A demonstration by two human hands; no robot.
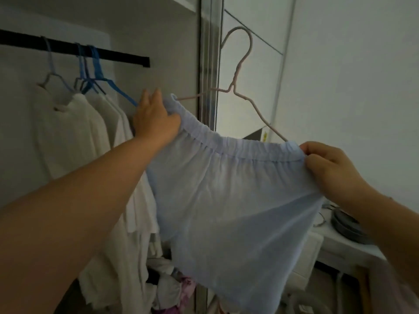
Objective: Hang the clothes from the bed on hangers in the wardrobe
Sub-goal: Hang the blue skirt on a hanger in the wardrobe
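Observation:
A pale blue garment with an elastic waistband (235, 200) is stretched over a pink wire hanger (242, 64), whose hook points up in front of the wardrobe's door frame. My left hand (154, 116) grips the waistband's left end, where the hanger's arm goes into the fabric. My right hand (326, 164) pinches the waistband's right end over the hanger's other arm. The black wardrobe rail (122, 56) runs at the upper left, left of the hanger's hook and apart from it.
Several white garments (90, 137) hang on blue and grey hangers (97, 71) on the rail. Loose clothes (172, 288) lie heaped at the wardrobe's bottom. A mirrored sliding door frame (209, 64) stands behind the hanger. A white desk (349, 248) with a dark round object is at the right.

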